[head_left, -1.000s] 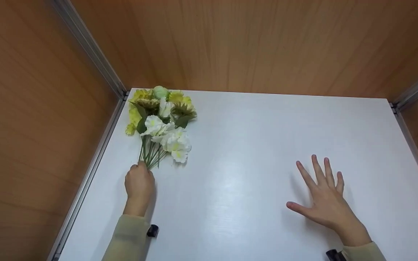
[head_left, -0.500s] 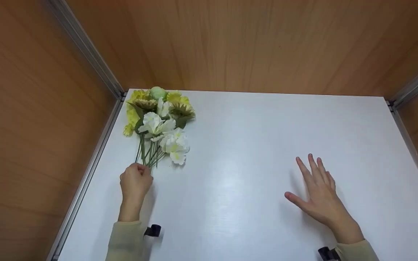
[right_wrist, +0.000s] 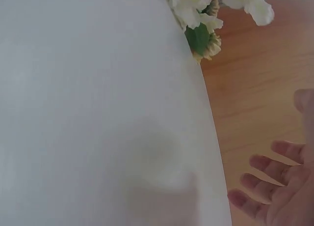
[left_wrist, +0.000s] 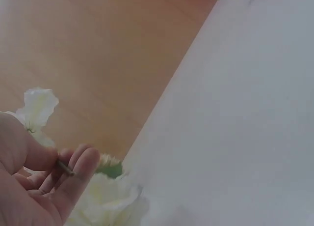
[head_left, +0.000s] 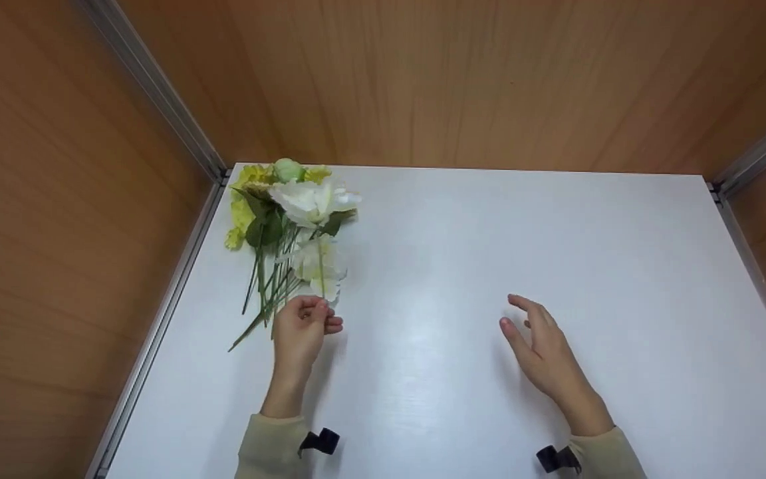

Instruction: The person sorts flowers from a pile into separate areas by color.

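My left hand (head_left: 300,336) pinches the thin green stem of a white flower (head_left: 313,201), whose bloom is raised over the other flowers. In the left wrist view the stem's cut end (left_wrist: 65,168) pokes out between thumb and fingers. Beneath it a bunch of yellow flowers (head_left: 242,214), a pale green round bloom (head_left: 287,169) and another white flower (head_left: 331,273) lies on the table, stems toward me. My right hand (head_left: 546,356) hovers over the table's right half, fingers loosely bent, holding nothing.
The white table (head_left: 436,253) is bounded by a wood-grain back panel (head_left: 449,80) and a left side panel (head_left: 64,253). A metal rail (head_left: 163,313) runs along the left edge. Small black devices (head_left: 322,440) sit at both wrists.
My left hand has lifted one white flower from the bunch and moved right with it. The right hand has shifted left, and its spread fingers have drawn together and bent.
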Demonstrator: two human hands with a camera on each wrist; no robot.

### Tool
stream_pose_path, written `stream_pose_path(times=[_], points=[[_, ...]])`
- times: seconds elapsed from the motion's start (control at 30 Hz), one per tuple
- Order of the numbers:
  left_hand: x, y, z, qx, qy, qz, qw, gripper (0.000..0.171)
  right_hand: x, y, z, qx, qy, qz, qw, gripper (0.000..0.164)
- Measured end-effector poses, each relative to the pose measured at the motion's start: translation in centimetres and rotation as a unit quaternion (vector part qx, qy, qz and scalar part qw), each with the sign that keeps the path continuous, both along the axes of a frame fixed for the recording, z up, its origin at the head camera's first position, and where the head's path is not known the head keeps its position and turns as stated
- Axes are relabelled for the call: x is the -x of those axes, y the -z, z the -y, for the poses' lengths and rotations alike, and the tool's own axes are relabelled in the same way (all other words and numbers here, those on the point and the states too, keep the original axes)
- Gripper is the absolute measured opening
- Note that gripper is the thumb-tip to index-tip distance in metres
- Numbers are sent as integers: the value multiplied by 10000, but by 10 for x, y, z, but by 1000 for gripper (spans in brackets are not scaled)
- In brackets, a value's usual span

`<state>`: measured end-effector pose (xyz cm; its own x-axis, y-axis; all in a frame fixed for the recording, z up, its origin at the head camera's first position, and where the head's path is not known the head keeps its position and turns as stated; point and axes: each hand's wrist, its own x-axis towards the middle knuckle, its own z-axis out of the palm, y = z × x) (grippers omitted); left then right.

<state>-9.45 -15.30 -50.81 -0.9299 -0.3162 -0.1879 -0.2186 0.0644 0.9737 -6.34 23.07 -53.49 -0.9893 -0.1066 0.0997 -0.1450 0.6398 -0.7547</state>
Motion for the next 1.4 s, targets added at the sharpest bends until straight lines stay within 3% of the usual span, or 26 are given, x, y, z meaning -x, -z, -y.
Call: stream_pose_path(times=[0.2,0.33,0.43,0.57,0.73,1.0,1.27,1.4], points=[[0,12,-59,-73,795,-229,9965,8,12,1,42,638,-65,226,9977,49],[-4,21,-96,-492,1374,-337,9887,6,19,2,64,1201,102,518,9914,42],[-8,26,-121,-829,1721,-343,9810,5,24,2,75,1829,275,763,9798,36],[-13,30,-142,-1111,2055,-228,9721,6,27,3,82,2744,446,1047,9548,26],[-14,32,-151,-1398,2337,-95,9622,5,29,7,80,3324,625,1206,9333,21],[-10,33,-156,-1504,2538,67,9555,8,36,13,71,4023,740,1849,8936,20],[-12,32,-149,-1383,2797,303,9496,14,40,16,65,4346,770,1956,8757,19],[-11,31,-144,-1437,2749,359,9500,20,43,12,54,4275,954,2053,8752,22]])
